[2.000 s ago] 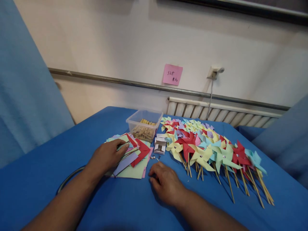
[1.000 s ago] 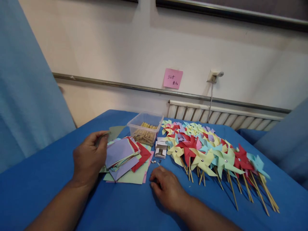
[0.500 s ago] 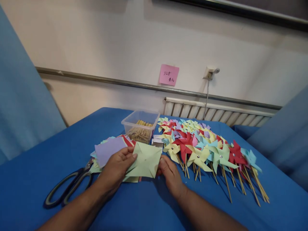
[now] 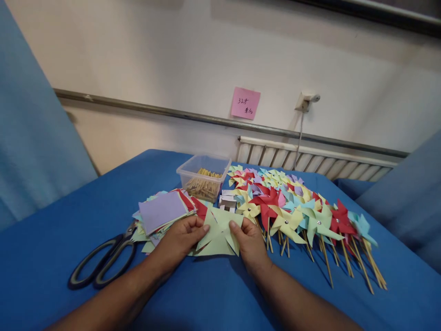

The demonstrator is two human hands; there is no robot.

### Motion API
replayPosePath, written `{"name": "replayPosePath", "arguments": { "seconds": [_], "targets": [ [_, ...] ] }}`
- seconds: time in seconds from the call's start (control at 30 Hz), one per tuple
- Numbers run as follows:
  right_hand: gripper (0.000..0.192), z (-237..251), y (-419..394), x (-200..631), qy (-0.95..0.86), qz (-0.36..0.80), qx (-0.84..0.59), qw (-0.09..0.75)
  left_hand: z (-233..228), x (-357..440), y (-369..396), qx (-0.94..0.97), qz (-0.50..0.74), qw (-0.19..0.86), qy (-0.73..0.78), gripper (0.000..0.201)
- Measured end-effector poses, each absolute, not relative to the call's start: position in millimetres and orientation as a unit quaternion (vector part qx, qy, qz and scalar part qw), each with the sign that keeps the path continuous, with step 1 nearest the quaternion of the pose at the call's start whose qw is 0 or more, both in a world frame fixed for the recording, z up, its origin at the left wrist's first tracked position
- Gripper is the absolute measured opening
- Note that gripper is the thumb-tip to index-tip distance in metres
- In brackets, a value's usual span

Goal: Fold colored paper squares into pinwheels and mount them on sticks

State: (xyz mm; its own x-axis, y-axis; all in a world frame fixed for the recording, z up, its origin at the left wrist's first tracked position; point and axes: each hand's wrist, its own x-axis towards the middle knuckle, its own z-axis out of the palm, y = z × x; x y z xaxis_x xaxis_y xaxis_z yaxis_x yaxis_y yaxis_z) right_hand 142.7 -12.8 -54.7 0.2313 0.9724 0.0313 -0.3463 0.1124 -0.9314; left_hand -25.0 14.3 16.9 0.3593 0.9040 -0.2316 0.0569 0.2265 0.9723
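You have scissors (image 4: 103, 261) lying at the left on the blue cloth (image 4: 86, 207), a clear tub (image 4: 204, 177) of sticks behind, finished pinwheels (image 4: 296, 211) spread rightward, and a pink note (image 4: 245, 103) on the wall.

You're at a makeshift craft table (image 4: 103, 202) in a plain room: blue cloth, wall radiator (image 4: 310, 161) at upper right, rows of paper pinwheels (image 4: 296, 207).

Blue table (image 4: 86, 202) carries scissors (image 4: 103, 262), paper squares (image 4: 161, 212), pinwheels (image 4: 296, 211), tub (image 4: 203, 177)
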Motion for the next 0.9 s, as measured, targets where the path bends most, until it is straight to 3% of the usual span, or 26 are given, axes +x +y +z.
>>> {"name": "replayPosePath", "arguments": {
  "seconds": [0.23, 0.43, 0.9],
  "targets": [
    [0.038, -49.6, -13.6, 145.8, -0.350, 0.517, -0.444, 0.643, 20.3, -26.1, 14.3, 0.534, 0.321, 0.623, 0.472, 0.036],
    [0.043, -48.5, -15.4, 147.1, -0.369, 0.489, -0.485, 0.624, 21.1, -27.7, 15.2, 0.528, 0.318, 0.641, 0.458, 0.028],
    [0.032, -49.5, -12.0, 143.8, -0.372, 0.496, -0.437, 0.652, 19.4, -26.8, 18.2, 0.527, 0.349, 0.620, 0.464, 0.025]
  ]
}}
